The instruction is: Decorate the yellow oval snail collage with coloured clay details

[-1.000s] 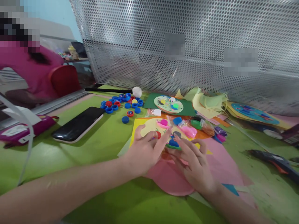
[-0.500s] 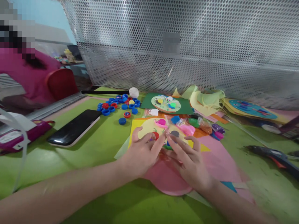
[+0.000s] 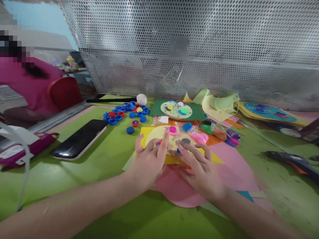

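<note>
A cream paper circle (image 3: 152, 135) lies on a yellow sheet (image 3: 143, 131), bearing a pink piece (image 3: 172, 129), a grey disc (image 3: 185, 141) and a blue piece partly hidden by fingers. My left hand (image 3: 149, 162) is over the circle's left side, fingers spread and index finger pointing forward. A small red piece shows beside its fingers. My right hand (image 3: 203, 169) is over the right side, fingers stretched toward the blue and grey pieces. Nothing is visibly held in either hand. Pink paper (image 3: 185, 194) lies beneath both hands.
Blue and red bottle caps (image 3: 130, 130) are scattered at back left, near a black phone (image 3: 79, 139). Small bags of coloured clay (image 3: 200, 137) lie behind the circle. A glue gun (image 3: 289, 159) is at right. Perforated metal panel (image 3: 149, 49) stands behind; a person in pink (image 3: 27, 79) sits left.
My hands have moved apart; the fingertips were almost together over the circle. The left index finger now points forward, and more of the circle's middle shows.
</note>
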The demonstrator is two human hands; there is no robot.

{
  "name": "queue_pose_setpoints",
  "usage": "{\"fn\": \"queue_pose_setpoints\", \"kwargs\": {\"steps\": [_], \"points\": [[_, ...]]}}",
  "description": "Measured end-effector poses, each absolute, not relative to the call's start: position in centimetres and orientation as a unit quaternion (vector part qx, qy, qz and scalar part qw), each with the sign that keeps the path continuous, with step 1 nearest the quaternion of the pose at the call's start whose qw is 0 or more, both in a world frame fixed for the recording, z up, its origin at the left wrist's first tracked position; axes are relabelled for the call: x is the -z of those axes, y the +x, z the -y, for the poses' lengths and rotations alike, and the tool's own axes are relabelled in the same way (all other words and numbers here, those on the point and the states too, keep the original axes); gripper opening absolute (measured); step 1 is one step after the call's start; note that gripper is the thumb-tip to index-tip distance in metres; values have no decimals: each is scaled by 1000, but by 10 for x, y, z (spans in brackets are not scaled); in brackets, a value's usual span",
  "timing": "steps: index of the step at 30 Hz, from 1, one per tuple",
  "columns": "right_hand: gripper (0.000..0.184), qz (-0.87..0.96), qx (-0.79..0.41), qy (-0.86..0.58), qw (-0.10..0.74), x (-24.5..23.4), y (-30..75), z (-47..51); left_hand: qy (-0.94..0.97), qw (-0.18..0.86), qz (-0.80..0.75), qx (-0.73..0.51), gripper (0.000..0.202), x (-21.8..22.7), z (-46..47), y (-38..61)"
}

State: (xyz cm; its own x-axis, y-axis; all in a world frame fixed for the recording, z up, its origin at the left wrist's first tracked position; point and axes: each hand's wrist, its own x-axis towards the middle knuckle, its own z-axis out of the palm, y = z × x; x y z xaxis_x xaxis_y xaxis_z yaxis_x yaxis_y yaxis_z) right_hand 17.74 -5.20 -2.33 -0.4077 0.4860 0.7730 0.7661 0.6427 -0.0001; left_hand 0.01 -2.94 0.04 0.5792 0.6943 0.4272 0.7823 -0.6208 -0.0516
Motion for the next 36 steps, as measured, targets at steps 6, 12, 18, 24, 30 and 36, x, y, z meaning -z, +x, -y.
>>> {"fn": "queue_pose_setpoints", "kwargs": {"steps": [6, 12, 18, 24, 30, 36], "points": [[59, 824, 230, -386, 345, 23, 167, 49, -873, 117, 431, 198, 87, 6, 25, -2], [53, 833, 205, -384, 342, 24, 160, 48, -868, 102, 427, 232, 87, 7, 22, -4], [59, 841, 179, -381, 339, 25, 162, 48, -871, 104, 426, 220, 82, 4, 23, -1], [69, 828, 190, -384, 362, 28, 161, 45, -874, 89, 434, 201, 88, 2, 21, -4], [60, 825, 183, -462, 270, 26, 167, 45, -890, 70, 427, 141, 97, -1, 4, -8], [50, 855, 114, -459, 214, 14, 186, 58, -937, 21, 344, 49, 102, -28, 14, -23]]}}
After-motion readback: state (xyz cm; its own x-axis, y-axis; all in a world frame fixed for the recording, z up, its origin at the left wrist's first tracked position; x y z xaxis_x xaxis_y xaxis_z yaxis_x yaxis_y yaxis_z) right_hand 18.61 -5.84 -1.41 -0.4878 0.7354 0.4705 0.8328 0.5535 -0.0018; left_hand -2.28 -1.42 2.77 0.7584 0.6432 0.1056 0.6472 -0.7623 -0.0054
